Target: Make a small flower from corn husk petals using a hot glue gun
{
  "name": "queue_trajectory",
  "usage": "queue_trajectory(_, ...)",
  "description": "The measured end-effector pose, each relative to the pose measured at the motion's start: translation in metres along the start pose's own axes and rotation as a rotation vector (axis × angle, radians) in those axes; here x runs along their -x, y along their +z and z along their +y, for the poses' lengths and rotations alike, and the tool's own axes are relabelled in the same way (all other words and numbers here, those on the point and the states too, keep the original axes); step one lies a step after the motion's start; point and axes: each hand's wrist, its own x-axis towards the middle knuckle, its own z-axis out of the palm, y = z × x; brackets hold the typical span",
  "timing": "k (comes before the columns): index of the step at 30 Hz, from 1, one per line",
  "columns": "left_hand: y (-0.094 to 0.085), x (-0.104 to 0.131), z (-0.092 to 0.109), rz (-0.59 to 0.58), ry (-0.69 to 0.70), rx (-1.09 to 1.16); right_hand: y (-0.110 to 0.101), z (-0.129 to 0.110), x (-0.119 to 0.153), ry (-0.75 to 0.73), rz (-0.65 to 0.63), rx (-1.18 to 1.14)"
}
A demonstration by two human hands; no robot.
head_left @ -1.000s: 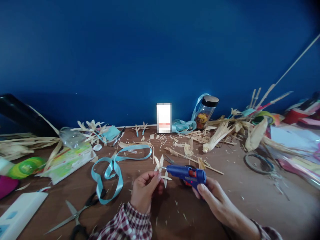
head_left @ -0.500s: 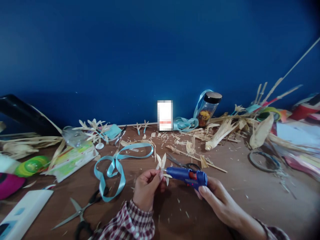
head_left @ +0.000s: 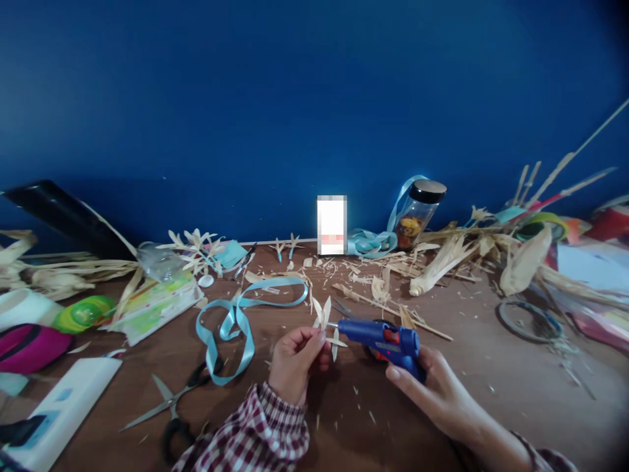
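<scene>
Between the fingertips of my left hand (head_left: 301, 357) is a small pale flower of dried husk petals (head_left: 324, 313), its petals spread in several directions. My right hand (head_left: 439, 393) is wrapped round the handle of a blue glue gun (head_left: 381, 335), which lies sideways and points left. The metal nozzle comes close to the flower's centre; whether it touches cannot be made out. A small red light glows on the gun's side. Partly hidden behind the gun is a small pair of scissors (head_left: 341, 307).
Light-blue ribbon (head_left: 246, 328) lies loosely curled left of my hands, with open scissors (head_left: 171, 401) nearer me. A white power strip (head_left: 73, 403) is at far left. Behind stand a black-lidded jar (head_left: 417, 216) and a corn husk bundle (head_left: 437, 265); a wire ring (head_left: 528, 321) lies right.
The glue gun has drawn slightly back to the right and tilted, so more of its nozzle shows beside the flower. My left hand keeps its pinch. The whole view has shifted a little.
</scene>
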Motion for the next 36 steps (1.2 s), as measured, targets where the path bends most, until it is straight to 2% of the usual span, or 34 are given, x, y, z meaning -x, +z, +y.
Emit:
queue_trajectory(7, -0.003, -0.001, 0.000, -0.059, -0.010, -0.001, 0.000, 0.007, 0.000, 0.000, -0.017, 0.054)
queue_trajectory(13, -0.003, -0.002, -0.002, -0.053, -0.011, 0.006, 0.002, 0.014, 0.003, -0.004, 0.051, 0.072)
queue_trajectory(17, -0.002, -0.002, -0.001, -0.051, -0.028, 0.020, 0.001, 0.018, 0.003, -0.011, 0.044, 0.088)
queue_trajectory(24, -0.003, -0.001, 0.001, -0.054, -0.048, 0.018, 0.002, 0.013, 0.001, -0.023, -0.006, 0.102)
queue_trajectory(36, -0.002, -0.001, 0.002, -0.062, -0.054, 0.014, 0.002, 0.008, -0.002, -0.053, -0.005, 0.214)
